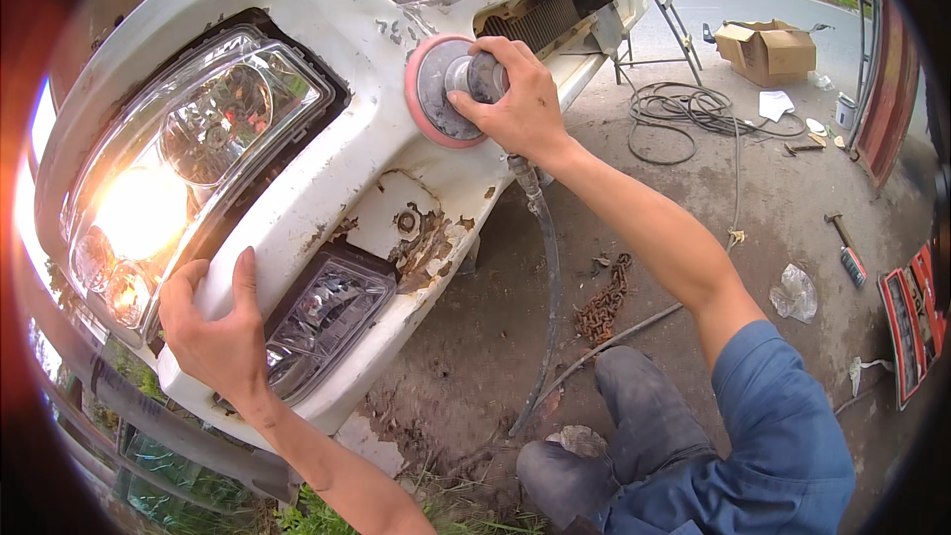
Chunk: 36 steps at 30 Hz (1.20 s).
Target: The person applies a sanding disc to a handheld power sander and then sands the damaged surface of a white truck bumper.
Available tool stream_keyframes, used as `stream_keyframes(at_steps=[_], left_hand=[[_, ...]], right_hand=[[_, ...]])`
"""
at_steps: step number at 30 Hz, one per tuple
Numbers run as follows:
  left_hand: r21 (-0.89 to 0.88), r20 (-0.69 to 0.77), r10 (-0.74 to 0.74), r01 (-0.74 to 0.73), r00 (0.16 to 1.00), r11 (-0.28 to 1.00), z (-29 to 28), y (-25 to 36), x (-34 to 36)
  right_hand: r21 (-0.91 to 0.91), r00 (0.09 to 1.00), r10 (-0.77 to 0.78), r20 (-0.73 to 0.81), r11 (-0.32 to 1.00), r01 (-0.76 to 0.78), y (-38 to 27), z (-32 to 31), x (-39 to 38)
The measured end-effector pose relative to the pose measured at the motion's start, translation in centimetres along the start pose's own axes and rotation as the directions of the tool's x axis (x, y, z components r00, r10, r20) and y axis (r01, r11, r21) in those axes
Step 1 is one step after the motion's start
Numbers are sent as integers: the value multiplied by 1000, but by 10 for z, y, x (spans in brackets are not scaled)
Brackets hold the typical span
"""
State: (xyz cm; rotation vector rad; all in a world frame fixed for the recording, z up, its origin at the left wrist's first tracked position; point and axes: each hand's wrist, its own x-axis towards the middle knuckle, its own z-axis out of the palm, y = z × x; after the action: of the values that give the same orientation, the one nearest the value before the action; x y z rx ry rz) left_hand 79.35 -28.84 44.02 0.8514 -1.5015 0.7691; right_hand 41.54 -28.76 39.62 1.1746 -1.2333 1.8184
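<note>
The right hand (527, 104) curls over the sander (434, 89), thumb (468, 107) and fingers (505, 52) round its top; the right forearm (639, 213) slants below and right of it, elbow (721, 299) bent. The left hand (213, 332), well apart at the sander's lower left, spreads thumb from fingers, left forearm (337, 464) beneath.

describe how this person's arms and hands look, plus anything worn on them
The left hand and right hand are bare and ungloved. The right forearm is bare up to a short blue sleeve. The left forearm is bare as far as it shows.
</note>
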Motion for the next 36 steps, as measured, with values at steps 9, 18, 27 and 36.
stream_keyframes(at_steps=[9,18,27,36], left_hand=[[-13,63,8,-7,998,1000,1,9,3],[-1,49,13,-13,999,1000,10,10,-2],[24,11,27,-27,1000,999,13,11,-3],[32,-7,37,-37,999,999,12,12,-3]], right_hand=[[-14,978,-186,-97,983,185,0,6,32],[2,933,-271,-237,960,280,1,19,54],[-35,945,-207,-253,978,205,1,12,52],[75,986,-146,-83,985,152,-1,3,-2]])
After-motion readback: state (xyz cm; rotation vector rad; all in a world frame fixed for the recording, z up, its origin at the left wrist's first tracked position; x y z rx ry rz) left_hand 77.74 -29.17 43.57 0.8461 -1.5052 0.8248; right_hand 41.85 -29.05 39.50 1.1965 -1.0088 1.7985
